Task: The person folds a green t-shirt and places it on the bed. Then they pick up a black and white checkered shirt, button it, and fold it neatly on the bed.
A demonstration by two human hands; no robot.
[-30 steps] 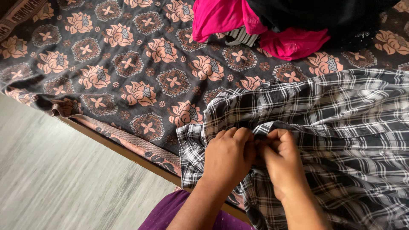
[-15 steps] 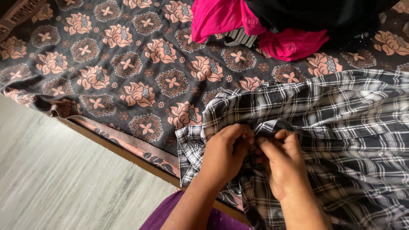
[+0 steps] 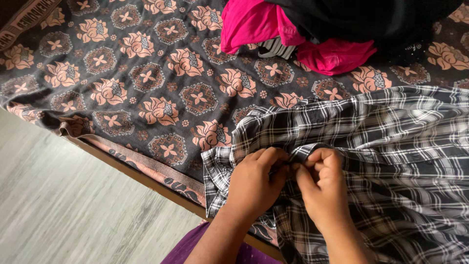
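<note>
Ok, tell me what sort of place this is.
Most likely a bedroom at home. A floral bedsheet covers a wooden-framed bed beside a pale plank floor. Loose clothes are heaped at the back, and both hands, left hand and right hand, pinch a black-and-white checked shirt.

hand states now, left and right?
Left hand: closed, pinching the plaid shirt fabric at a fold.
Right hand: closed, pinching the same plaid shirt right beside the left.
</note>
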